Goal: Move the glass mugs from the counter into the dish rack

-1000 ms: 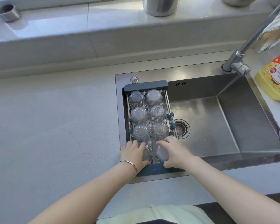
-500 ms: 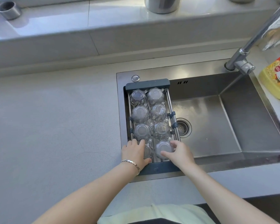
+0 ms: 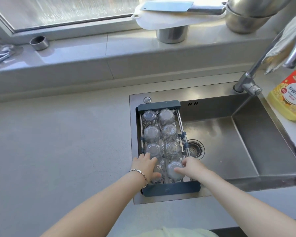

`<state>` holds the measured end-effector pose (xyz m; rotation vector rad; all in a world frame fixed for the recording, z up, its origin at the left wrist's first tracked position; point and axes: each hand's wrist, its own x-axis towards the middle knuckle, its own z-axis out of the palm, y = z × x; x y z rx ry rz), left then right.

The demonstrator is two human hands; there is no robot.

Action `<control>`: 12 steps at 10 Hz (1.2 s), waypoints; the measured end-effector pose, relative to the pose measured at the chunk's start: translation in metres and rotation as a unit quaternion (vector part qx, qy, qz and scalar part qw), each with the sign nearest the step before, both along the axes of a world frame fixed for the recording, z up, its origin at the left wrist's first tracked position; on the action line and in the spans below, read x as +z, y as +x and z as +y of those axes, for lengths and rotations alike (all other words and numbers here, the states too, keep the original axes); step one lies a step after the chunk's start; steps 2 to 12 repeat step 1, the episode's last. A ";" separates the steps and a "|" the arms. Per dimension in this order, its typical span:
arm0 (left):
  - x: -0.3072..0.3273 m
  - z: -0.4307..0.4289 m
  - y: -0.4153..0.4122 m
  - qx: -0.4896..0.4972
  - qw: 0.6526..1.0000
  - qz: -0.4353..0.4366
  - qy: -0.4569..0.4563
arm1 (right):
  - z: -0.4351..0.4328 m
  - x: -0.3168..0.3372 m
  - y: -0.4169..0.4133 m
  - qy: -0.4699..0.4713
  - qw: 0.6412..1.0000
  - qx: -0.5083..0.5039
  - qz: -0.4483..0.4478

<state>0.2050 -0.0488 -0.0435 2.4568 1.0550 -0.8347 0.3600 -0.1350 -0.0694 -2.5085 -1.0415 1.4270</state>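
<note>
A dark-framed wire dish rack (image 3: 171, 189) spans the left end of the steel sink (image 3: 246, 147). Several glass mugs stand upside down in it in two columns. My right hand (image 3: 191, 167) grips the nearest right mug (image 3: 173, 171), thumb and fingers on its sides. My left hand (image 3: 146, 166) rests over the nearest left mug (image 3: 158, 168), which it mostly hides. The mugs further back (image 3: 151, 133) stand untouched.
Grey counter (image 3: 58, 151) lies left of the sink. A faucet (image 3: 246, 82) with a cloth and a yellow detergent bottle (image 3: 289, 98) are at right. On the windowsill stand a steel cup (image 3: 39, 42), a steel pot (image 3: 172, 34) and a cleaver on a white board (image 3: 167, 6).
The camera has tilted up, showing the window and sill. My right hand has slid off the top of the nearest right mug onto its sides. My left hand stays on the left mug.
</note>
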 end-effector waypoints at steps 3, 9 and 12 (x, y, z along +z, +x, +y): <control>0.024 0.017 0.002 0.102 0.989 -0.045 -0.093 | 0.015 0.027 0.008 -0.026 0.996 0.074 -0.034; 0.024 0.017 0.002 0.102 0.989 -0.045 -0.093 | 0.015 0.027 0.008 -0.026 0.996 0.074 -0.034; 0.024 0.017 0.002 0.102 0.989 -0.045 -0.093 | 0.015 0.027 0.008 -0.026 0.996 0.074 -0.034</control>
